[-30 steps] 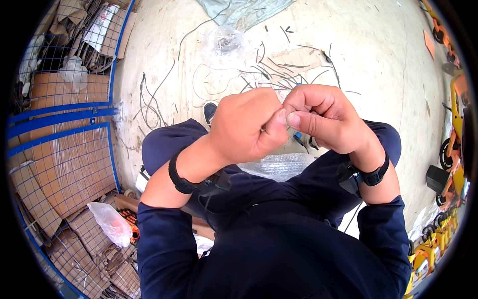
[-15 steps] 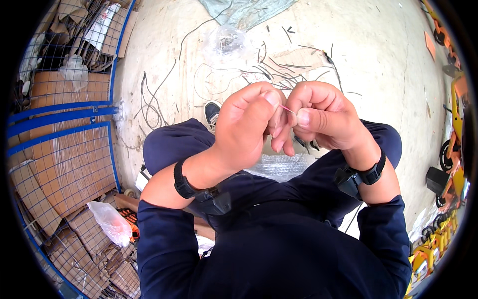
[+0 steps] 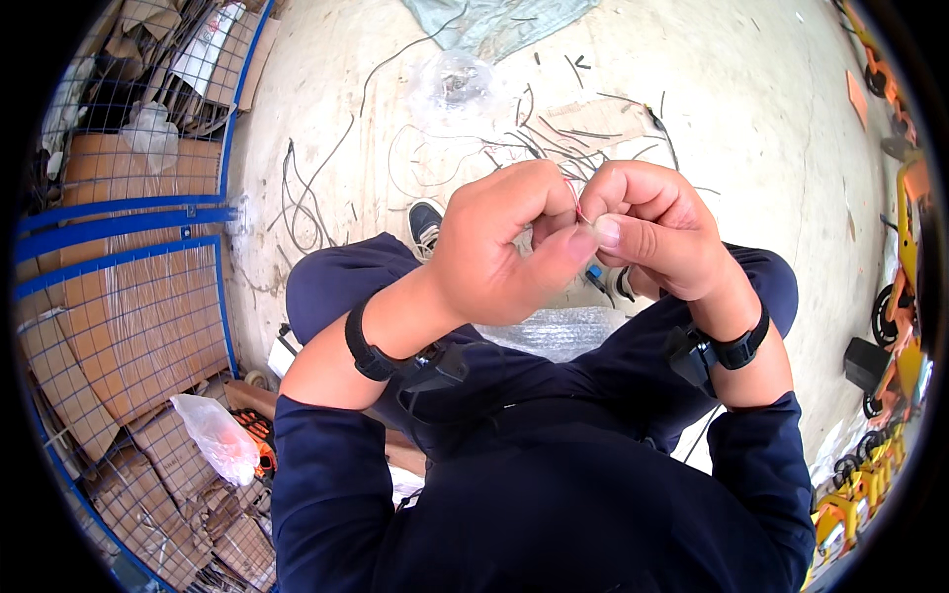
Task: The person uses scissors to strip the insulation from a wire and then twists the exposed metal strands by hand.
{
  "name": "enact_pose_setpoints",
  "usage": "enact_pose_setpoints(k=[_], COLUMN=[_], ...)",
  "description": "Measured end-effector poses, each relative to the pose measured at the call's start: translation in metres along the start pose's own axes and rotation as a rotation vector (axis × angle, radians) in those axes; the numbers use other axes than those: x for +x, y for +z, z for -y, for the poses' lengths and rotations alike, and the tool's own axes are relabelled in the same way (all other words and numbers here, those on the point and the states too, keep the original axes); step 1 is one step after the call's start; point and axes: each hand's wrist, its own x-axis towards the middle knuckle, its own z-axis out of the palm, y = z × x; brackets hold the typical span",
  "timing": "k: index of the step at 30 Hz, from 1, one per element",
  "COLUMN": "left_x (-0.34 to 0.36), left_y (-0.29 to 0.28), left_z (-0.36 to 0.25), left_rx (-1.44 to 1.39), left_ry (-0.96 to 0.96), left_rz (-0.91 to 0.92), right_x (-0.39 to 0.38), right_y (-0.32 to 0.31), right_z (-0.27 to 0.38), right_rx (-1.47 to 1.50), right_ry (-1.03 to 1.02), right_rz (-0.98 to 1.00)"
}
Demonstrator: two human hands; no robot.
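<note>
A thin wire with a red covering [image 3: 578,206] shows in the small gap between my two hands, raised over my lap. My right hand [image 3: 657,232] is closed, pinching the wire between thumb and bent index finger. My left hand [image 3: 499,242] has its fingers curled at the wire, and its thumb reaches across to the right thumb's tip. Most of the wire is hidden behind the fingers. Just below the hands, a small blue-and-black piece [image 3: 595,275] lies between my legs, partly covered.
Black cable offcuts [image 3: 563,138] lie scattered ahead, near a clear plastic bag [image 3: 457,81] and a grey-blue sheet [image 3: 494,25]. At left stands a blue mesh cage [image 3: 129,212] with cardboard inside. Yellow-and-orange equipment [image 3: 905,326] lines the right side. Bubble wrap [image 3: 554,331] lies between my legs.
My left thumb has swung down from the index finger toward the right thumb. The left hand has turned, and the wire now stands more upright between the hands.
</note>
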Motion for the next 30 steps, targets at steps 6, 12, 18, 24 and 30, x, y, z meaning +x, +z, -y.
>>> enact_pose_setpoints(k=[6, 12, 18, 24, 30], left_x=[0.007, 0.007, 0.01, 0.009, 0.009], left_y=[0.0, -0.001, -0.001, 0.0, -0.002], left_z=[0.003, 0.003, 0.002, 0.002, 0.001], left_rx=[0.299, 0.388, 0.395, 0.47, 0.534], left_ry=[0.15, 0.145, 0.177, 0.194, 0.236], left_rz=[0.024, 0.097, 0.072, 0.064, 0.075], right_x=[-0.002, -0.005, -0.007, -0.008, -0.007], right_y=[-0.004, 0.002, 0.003, 0.008, 0.012], right_z=[0.002, 0.02, 0.02, 0.024, 0.021], right_rx=[-0.251, -0.506, -0.539, -0.572, -0.595], right_ry=[0.002, 0.085, 0.044, 0.114, 0.082], right_rz=[-0.052, -0.113, -0.137, -0.156, -0.172])
